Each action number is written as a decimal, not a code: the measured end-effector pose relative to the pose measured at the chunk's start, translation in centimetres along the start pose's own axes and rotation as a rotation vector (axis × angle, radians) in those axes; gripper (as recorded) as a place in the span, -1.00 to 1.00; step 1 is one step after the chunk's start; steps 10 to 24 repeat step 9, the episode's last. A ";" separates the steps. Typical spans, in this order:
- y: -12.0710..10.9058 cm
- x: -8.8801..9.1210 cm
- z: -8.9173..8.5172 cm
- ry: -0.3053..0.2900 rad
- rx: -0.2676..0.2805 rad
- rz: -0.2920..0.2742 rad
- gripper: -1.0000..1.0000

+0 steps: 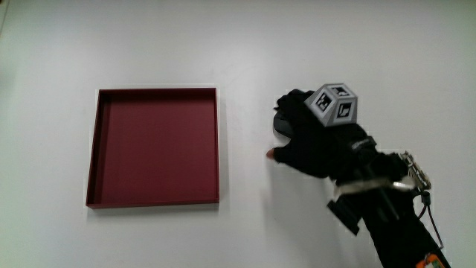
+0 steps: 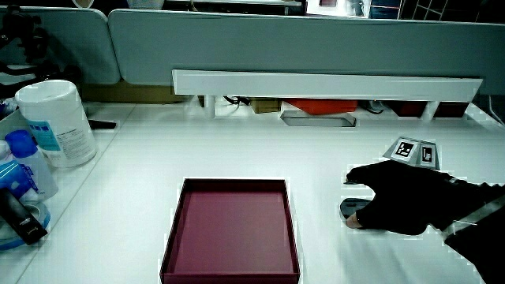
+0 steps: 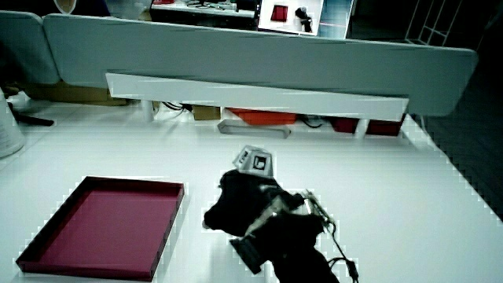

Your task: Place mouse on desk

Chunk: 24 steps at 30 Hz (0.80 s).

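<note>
Hand (image 1: 312,141) palm-down on table (image 1: 297,45) beside red tray (image 1: 93,149), fingers curled over mouse (image 2: 349,207).

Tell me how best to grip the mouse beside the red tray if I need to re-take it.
From above, palm over its rounded back, fingers down its two long flanks. The mouse lies flat on the white desk beside the tray, mostly hidden under the hand, so only its low dark edge shows; the top approach looks unobstructed.
</note>
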 end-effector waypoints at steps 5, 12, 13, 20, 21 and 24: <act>-3.0 -5.1 0.4 -0.006 -0.017 0.153 -1.00; -5.2 -8.5 0.0 -0.059 -0.046 0.263 -1.00; -5.2 -8.5 0.0 -0.059 -0.046 0.263 -1.00; -5.2 -8.5 0.0 -0.059 -0.046 0.263 -1.00; -5.2 -8.5 0.0 -0.059 -0.046 0.263 -1.00; -5.2 -8.5 0.0 -0.059 -0.046 0.263 -1.00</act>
